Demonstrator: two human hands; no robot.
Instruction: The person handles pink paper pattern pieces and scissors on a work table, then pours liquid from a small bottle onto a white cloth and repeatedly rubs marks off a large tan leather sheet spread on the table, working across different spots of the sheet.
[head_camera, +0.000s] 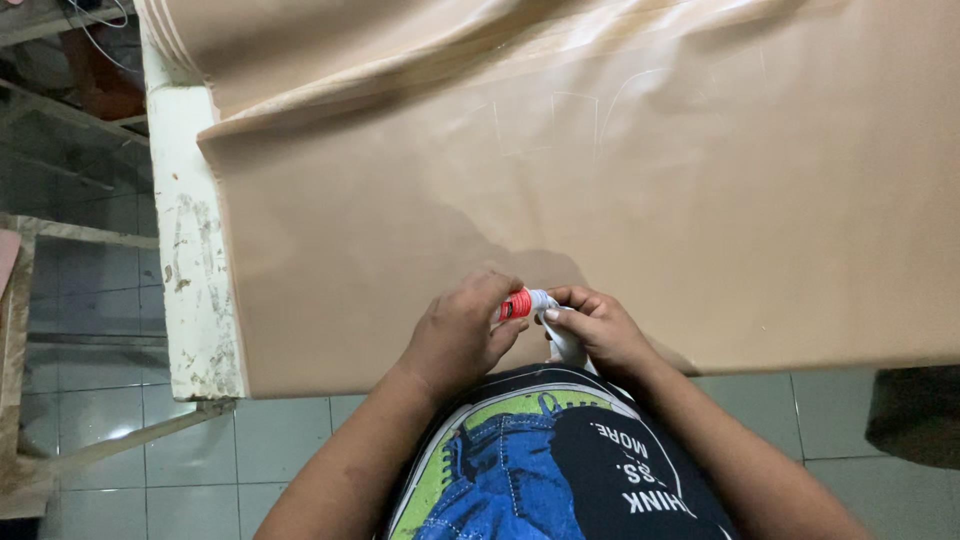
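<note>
Tan, smooth sheet material (560, 190), faintly marked with pale outlines, is spread over a white, chipped-paint table (195, 260) and overhangs its near edge. At that near edge both hands are brought together. A small white tube with a red cap (524, 303) is pinched between them: the left hand (462, 335) is closed around the red end, the right hand (592, 330) is curled on the white end. A white strip (568, 345) is seen under the right hand. Pale grey floor tiles (280, 435) are visible below.
</note>
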